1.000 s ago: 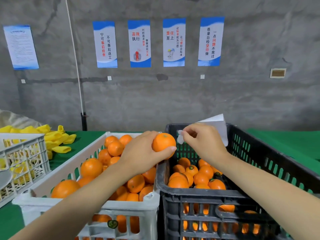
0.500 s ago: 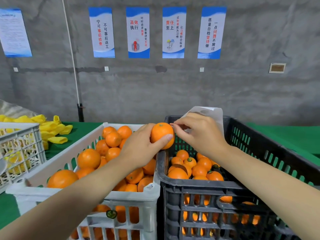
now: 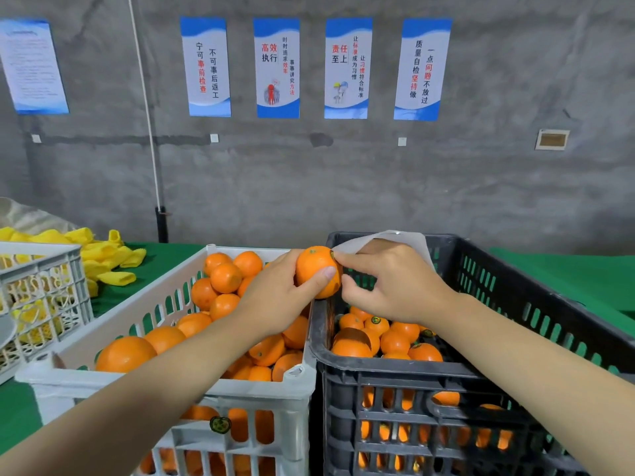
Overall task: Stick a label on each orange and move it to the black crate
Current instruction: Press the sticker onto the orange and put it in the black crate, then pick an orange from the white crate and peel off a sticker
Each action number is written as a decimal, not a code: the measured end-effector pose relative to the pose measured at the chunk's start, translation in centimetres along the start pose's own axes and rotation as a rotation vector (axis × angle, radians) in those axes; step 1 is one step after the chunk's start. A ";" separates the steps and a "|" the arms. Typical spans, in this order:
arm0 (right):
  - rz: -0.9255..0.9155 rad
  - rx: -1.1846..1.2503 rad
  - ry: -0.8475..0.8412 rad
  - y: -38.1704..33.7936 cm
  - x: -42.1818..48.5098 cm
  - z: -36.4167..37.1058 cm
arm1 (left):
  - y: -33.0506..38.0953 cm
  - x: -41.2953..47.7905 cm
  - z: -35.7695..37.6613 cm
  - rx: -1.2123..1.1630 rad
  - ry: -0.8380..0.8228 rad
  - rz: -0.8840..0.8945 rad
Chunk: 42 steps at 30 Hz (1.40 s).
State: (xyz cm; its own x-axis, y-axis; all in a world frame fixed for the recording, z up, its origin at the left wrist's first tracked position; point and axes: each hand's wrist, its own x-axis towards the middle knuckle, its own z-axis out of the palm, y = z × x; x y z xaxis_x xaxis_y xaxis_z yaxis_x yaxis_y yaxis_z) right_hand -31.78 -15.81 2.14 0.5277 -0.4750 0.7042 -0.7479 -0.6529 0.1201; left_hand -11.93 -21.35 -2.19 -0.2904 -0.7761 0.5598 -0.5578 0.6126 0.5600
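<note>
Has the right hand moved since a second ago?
Yes. Holding the label sheet, the right hand shifted left toward the left rim of the black crate; its fingertips now touch the orange in the left hand.

Two hands worked: the left hand [image 3: 275,297] gripped one orange [image 3: 314,266], the right hand [image 3: 395,286] held one sheet [image 3: 410,240]. Three crates stood: a white crate [image 3: 220,396] below-left of the grip, a black crate [image 3: 515,286] below-right, a third crate [image 3: 44,269] far left. Five posters [image 3: 347,67] hung above. The piled oranges [image 3: 223,278] were uncountable.
</note>
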 end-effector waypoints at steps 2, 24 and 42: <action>-0.015 -0.049 -0.047 0.0 0.1 -0.2 | -0.2 -0.1 0.0 -0.023 -0.005 -0.015; 0.639 0.352 0.364 2.9 0.5 -0.2 | 0.2 -0.1 0.8 -0.099 -0.258 -0.044; 0.752 1.177 -0.202 2.0 0.8 -0.2 | 2.3 -0.3 -0.1 -0.661 -0.158 -0.136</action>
State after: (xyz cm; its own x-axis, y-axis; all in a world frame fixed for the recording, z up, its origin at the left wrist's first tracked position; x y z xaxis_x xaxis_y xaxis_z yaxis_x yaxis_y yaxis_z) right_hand -32.89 -17.36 3.11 0.2818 -0.9352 0.2142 -0.1563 -0.2650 -0.9515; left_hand -13.04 -19.70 -1.08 -0.3890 -0.8341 0.3910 -0.0207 0.4323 0.9015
